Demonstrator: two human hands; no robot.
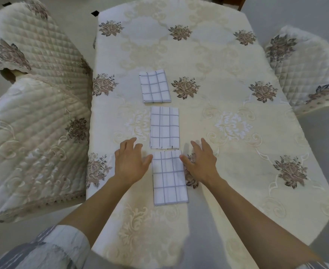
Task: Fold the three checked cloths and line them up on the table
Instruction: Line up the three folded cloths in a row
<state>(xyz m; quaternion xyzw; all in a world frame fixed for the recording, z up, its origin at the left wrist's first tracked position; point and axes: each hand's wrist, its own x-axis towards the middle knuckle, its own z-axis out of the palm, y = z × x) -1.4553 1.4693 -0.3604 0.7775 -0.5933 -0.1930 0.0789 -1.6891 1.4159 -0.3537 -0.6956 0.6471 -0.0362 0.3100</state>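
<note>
Spread flat and holding nothing, my left hand (130,164) and right hand (202,162) flank the nearest cloth (169,179), thumbs at its far corners. Beyond it the middle cloth (164,127) and far cloth (154,86) lie folded in a row on the cream floral tablecloth (237,136). Quilted chairs (33,136) stand on both sides.

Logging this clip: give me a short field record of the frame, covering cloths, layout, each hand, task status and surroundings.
cloths: three, all folded: far cloth, middle cloth, near cloth
layout: one column running away from the person, small gaps between; far cloth sits slightly left and tilted
left hand: open, beside the near cloth's left edge
right hand: open, beside its right edge; contact unclear
surface: table with flowered covering
task status: looks done or nearly so
surroundings: quilted left chair, right chair
</note>
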